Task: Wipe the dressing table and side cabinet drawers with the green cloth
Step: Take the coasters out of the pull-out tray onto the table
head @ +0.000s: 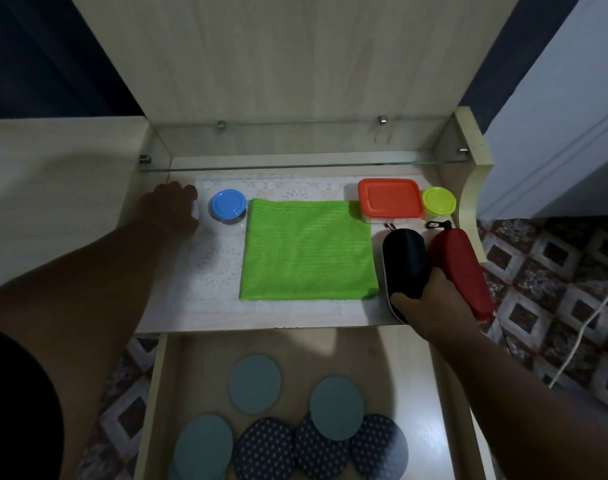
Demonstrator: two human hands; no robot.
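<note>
The green cloth (307, 249) lies flat and square in the middle of the dressing table top (205, 299). My left hand (172, 211) is at the table's far left, its fingers around a small clear container beside a blue-lidded jar (228, 206). My right hand (430, 306) grips the near end of a black oval case (404, 259), which lies against a red case (460, 268) at the right. Below the top, a drawer (437, 382) stands pulled out.
An orange-lidded box (390, 199) and a yellow-green-lidded jar (439, 201) stand at the back right. A glass shelf (295, 164) runs above the back. Several round teal and dotted dark pads (255, 384) lie in the drawer. A side cabinet top (53, 202) adjoins on the left.
</note>
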